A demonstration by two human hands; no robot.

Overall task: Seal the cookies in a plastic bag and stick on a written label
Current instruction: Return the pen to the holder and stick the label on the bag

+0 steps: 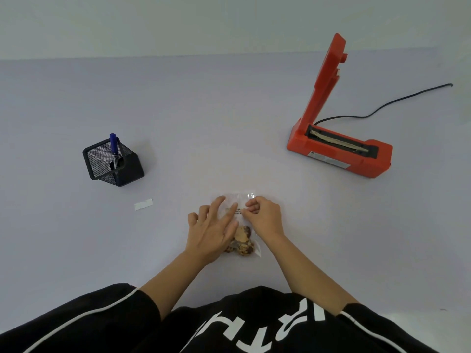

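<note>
A clear plastic bag [243, 197] lies flat on the table in front of me, with brown cookies [242, 240] bunched at its near end. A small white label [239, 210] with writing sits on the bag's middle. My left hand [212, 229] rests on the bag with fingers spread, fingertips pressing beside the label. My right hand [263, 215] has its fingers curled, and thumb and forefinger pinch at the label's right end.
An orange heat sealer [339, 149] stands at the right with its arm raised and a black cord trailing right. A black mesh pen holder [113, 161] with a blue pen [114, 145] stands at the left. A white paper strip [143, 204] lies near it.
</note>
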